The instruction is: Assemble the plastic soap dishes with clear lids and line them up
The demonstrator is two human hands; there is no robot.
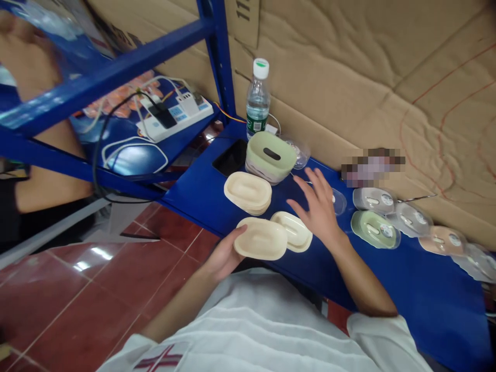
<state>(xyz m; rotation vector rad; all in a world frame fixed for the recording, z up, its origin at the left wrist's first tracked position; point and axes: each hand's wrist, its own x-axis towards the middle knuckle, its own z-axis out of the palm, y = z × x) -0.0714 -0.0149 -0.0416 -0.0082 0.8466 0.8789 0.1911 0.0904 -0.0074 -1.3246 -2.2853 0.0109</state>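
Note:
My left hand (227,254) grips a cream oval tray (261,238) by its left end, thumb on the rim, over the near edge of the blue table. Partly under its right end lies another cream oval tray (296,231) with a glossy inside. My right hand (316,206) is raised just above and right of that tray, fingers spread, with nothing in it. Beyond my left hand sits a stack of cream oval trays (248,191). A stack of pale green oval bins (271,155), its top one with a dark slot, stands farther back.
A water bottle (258,101) and a dark phone (230,157) sit at the back. Lidded oval boxes (375,230) line the table's right side. On the left, a blue rack bar (127,62), a power strip (174,118) with cables, and another person's arm (54,181).

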